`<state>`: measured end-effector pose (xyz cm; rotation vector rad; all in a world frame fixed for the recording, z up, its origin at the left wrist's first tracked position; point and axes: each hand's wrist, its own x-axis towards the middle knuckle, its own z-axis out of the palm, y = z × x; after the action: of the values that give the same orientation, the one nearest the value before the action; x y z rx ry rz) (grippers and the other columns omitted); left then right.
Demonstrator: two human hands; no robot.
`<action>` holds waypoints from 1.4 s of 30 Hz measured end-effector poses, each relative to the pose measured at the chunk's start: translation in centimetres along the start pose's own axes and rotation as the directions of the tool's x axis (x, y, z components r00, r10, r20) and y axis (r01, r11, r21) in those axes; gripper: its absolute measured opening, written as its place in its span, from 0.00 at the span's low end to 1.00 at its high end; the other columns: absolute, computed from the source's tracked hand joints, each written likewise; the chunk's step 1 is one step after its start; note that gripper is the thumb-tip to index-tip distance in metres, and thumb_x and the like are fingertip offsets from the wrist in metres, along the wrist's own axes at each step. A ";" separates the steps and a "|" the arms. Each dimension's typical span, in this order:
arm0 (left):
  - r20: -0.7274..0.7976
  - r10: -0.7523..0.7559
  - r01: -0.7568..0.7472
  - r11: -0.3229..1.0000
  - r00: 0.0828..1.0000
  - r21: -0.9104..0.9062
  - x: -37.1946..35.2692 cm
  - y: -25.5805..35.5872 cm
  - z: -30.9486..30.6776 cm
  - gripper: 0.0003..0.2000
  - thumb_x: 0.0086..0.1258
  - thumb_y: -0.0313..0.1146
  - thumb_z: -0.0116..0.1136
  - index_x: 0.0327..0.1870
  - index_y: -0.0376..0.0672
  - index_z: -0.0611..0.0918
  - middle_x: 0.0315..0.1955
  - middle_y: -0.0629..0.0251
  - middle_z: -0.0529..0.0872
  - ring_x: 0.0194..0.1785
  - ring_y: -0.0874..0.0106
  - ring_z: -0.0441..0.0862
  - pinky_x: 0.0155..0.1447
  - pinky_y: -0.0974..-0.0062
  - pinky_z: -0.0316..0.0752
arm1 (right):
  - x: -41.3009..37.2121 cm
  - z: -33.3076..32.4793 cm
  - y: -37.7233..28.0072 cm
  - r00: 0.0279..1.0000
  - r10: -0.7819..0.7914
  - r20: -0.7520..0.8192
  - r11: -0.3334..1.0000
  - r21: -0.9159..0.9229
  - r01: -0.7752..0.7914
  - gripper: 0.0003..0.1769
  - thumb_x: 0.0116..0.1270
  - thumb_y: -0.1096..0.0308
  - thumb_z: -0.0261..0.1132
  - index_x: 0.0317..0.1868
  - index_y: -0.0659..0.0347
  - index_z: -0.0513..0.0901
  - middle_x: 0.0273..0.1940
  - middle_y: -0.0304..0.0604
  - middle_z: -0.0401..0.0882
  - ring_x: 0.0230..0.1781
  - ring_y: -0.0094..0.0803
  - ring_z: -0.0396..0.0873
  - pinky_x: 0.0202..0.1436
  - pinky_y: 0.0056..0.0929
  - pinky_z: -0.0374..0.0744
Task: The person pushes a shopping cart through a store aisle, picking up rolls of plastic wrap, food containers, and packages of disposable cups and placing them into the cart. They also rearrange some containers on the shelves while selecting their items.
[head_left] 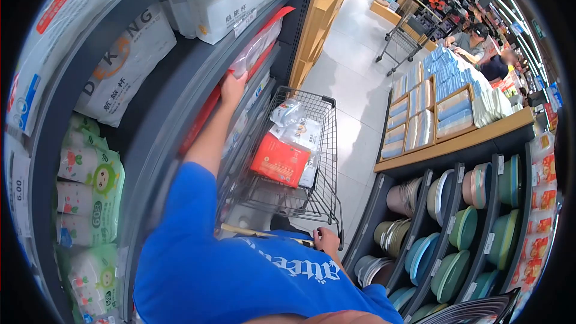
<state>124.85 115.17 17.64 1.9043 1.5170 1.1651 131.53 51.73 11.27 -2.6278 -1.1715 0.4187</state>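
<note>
My left hand (234, 87) reaches into the shelf on the left, its fingers closed at the lower end of a red-and-clear plastic package (259, 45). Part of that package is hidden by the shelf edge and the hand. My right hand (327, 240) is wrapped round the handle end of a wire shopping cart (332, 144). Inside the cart lie a red package (281, 159), a white package with printed lettering (307, 132) and a clear-wrapped item (287, 111).
Packs of DEKANG travel cups (231, 0) and green-white wipes (90, 183) fill the left shelves. On the right stand racks of basins (451, 276) under folded towels (447, 78). Another cart (401, 48) is up the aisle (354, 78); two people are beyond the towels.
</note>
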 end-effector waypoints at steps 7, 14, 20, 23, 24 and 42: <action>0.020 -0.137 0.137 0.990 0.990 -0.022 2.4 1.6 2.1 0.41 0.67 0.55 0.64 0.70 0.29 0.67 0.68 0.31 0.71 0.68 0.41 0.72 0.71 0.54 0.67 | 0.1 -0.3 -0.3 0.999 0.023 -0.024 1.000 -0.007 -0.023 0.10 0.65 0.57 0.68 0.35 0.54 0.88 0.31 0.44 0.86 0.34 0.45 0.85 0.36 0.44 0.80; 0.120 -0.319 0.313 0.948 0.940 0.066 3.2 2.4 2.8 0.42 0.71 0.66 0.50 0.59 0.25 0.78 0.52 0.29 0.83 0.60 0.39 0.80 0.67 0.53 0.72 | 0.1 -0.5 -0.5 0.998 0.031 -0.046 1.000 0.002 -0.031 0.09 0.65 0.58 0.68 0.34 0.53 0.87 0.31 0.45 0.86 0.34 0.46 0.85 0.36 0.45 0.80; -0.339 -0.060 0.068 0.998 0.939 0.013 -2.1 4.0 1.8 0.30 0.68 0.43 0.65 0.61 0.26 0.74 0.52 0.35 0.82 0.56 0.37 0.79 0.64 0.46 0.72 | 0.2 -0.7 -0.5 0.999 0.043 -0.003 0.999 0.015 -0.043 0.10 0.65 0.57 0.68 0.35 0.54 0.87 0.32 0.44 0.86 0.35 0.45 0.85 0.37 0.45 0.80; -0.076 0.072 -0.088 0.970 0.995 -0.227 -12.0 4.0 -0.7 0.32 0.67 0.35 0.68 0.67 0.31 0.67 0.61 0.40 0.75 0.61 0.47 0.74 0.70 0.55 0.67 | 0.5 -0.6 -0.6 0.998 0.045 0.034 0.999 0.012 -0.046 0.11 0.65 0.56 0.69 0.35 0.54 0.86 0.32 0.43 0.86 0.34 0.43 0.86 0.37 0.44 0.81; 0.208 -0.041 0.137 0.869 0.977 -0.476 -17.1 4.4 -1.7 0.23 0.70 0.36 0.64 0.61 0.33 0.73 0.51 0.47 0.80 0.57 0.53 0.78 0.65 0.58 0.71 | 0.8 -0.8 -0.7 0.998 0.053 0.035 0.998 0.032 -0.054 0.11 0.65 0.56 0.69 0.35 0.54 0.86 0.32 0.43 0.86 0.34 0.43 0.86 0.37 0.43 0.81; 0.917 0.058 -0.393 0.913 0.394 0.111 -39.8 -2.4 -8.3 0.08 0.59 0.31 0.60 0.39 0.48 0.84 0.37 0.66 0.85 0.47 0.63 0.82 0.48 0.58 0.74 | 29.9 23.7 10.1 0.819 0.223 0.528 0.816 0.358 -0.453 0.50 0.54 0.45 0.80 0.67 0.76 0.73 0.56 0.63 0.83 0.57 0.47 0.84 0.60 0.39 0.80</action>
<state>114.93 77.16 6.92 2.3782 0.8051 -0.2046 149.24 69.87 -18.95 -2.3423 -0.5525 1.2944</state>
